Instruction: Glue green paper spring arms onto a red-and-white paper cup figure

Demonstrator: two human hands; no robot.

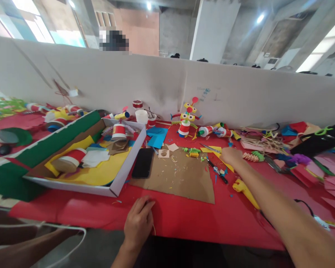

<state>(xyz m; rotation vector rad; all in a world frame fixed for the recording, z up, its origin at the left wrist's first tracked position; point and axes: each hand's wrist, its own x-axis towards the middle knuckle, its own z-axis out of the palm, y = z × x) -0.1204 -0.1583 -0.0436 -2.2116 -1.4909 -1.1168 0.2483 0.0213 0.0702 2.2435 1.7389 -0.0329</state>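
On the red table [190, 227], one cardboard sheet [184, 182] lies left of the right grip [230, 157]. I cannot tell whether that or the curled left grip [139, 217] is clamped on anything. One yellow glue gun [243, 188] lies nearer the body; one pair of scissors [211, 148], just left of the right grip, should feel light, stiff, best taken by its handles.
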